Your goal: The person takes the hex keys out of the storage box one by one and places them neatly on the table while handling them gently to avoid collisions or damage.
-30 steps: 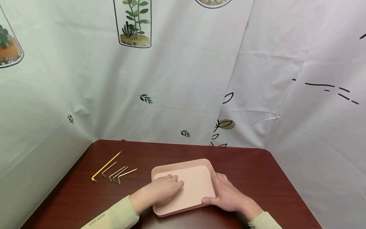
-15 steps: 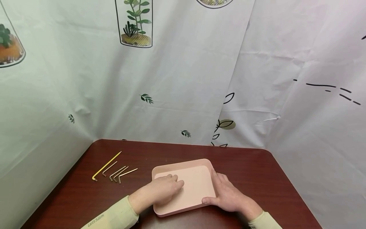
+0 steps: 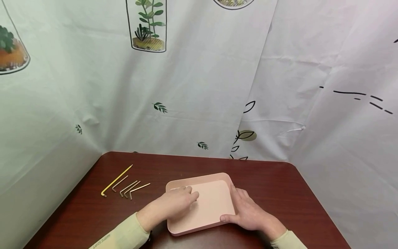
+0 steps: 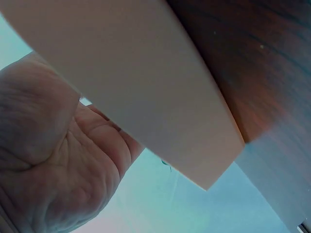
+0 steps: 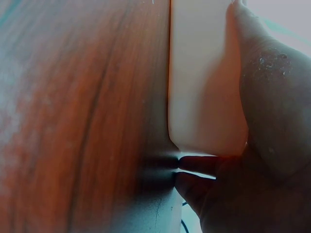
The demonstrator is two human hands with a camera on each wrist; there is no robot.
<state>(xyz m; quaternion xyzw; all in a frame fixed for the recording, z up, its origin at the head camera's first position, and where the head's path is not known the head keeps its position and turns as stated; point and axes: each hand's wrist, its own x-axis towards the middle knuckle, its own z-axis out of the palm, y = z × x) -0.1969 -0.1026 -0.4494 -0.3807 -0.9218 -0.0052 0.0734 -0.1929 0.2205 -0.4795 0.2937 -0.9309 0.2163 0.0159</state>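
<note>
A shallow pink tray (image 3: pixel 214 199) rests slightly turned on the table. My left hand (image 3: pixel 177 204) reaches over its left wall, with bent fingers down inside it. Whether those fingers hold anything is hidden. In the left wrist view, the palm of the left hand (image 4: pixel 58 150) shows behind the tray wall (image 4: pixel 131 92). My right hand (image 3: pixel 250 211) grips the tray's right end, thumb at the near rim and fingers along the side. The right wrist view shows the right hand (image 5: pixel 272 126) against the tray's outer wall (image 5: pixel 204 73).
Left of the tray, a yellow hex key (image 3: pixel 116 180) and several bare metal hex keys (image 3: pixel 139 187) lie side by side on the dark red wooden table (image 3: pixel 264 180). Printed cloth walls (image 3: pixel 192 86) stand behind the table and at both sides.
My left hand has risen a little and shifted slightly left inside the tray. The right hand, the tray and the laid-out hex keys stay where they were.
</note>
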